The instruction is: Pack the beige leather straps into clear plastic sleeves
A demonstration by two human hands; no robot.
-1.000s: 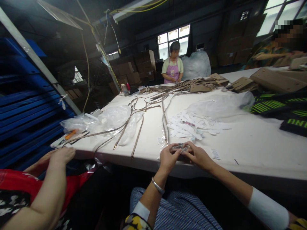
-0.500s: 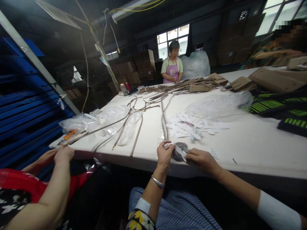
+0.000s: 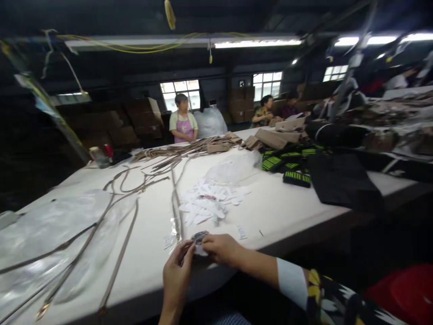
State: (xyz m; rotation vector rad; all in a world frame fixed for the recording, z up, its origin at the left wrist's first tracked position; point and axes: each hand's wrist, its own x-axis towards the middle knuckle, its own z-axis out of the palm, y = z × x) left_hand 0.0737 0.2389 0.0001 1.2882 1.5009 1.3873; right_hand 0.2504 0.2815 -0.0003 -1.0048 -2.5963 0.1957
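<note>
Near the front edge of the table, my left hand [image 3: 177, 268] is closed, thumb and fingertips pinched together. Opposite it, my right hand [image 3: 225, 250] is also closed in a pinch. Between their fingertips shows a white paper strip [image 3: 200, 250], mostly hidden by the fingers. A dark grey coil [image 3: 199, 236] lies right at the fingertips; whether the fingers touch it I cannot tell. Just beyond are a heap of white paper strips [image 3: 203, 205] and a brown strap in clear plastic [image 3: 176, 207].
Long brown straps [image 3: 118, 253] with metal clips cross clear plastic bags [image 3: 67, 225] on the left. A strap pile [image 3: 182, 149] lies at the far side, where a person in a pink apron [image 3: 183, 126] stands. Black-and-green fabric [image 3: 287, 158] lies on the right.
The view has swung right and levelled, so the neighbouring person's arms on the left are out of sight. My hands have come closer together, hiding more of the paper strip.
</note>
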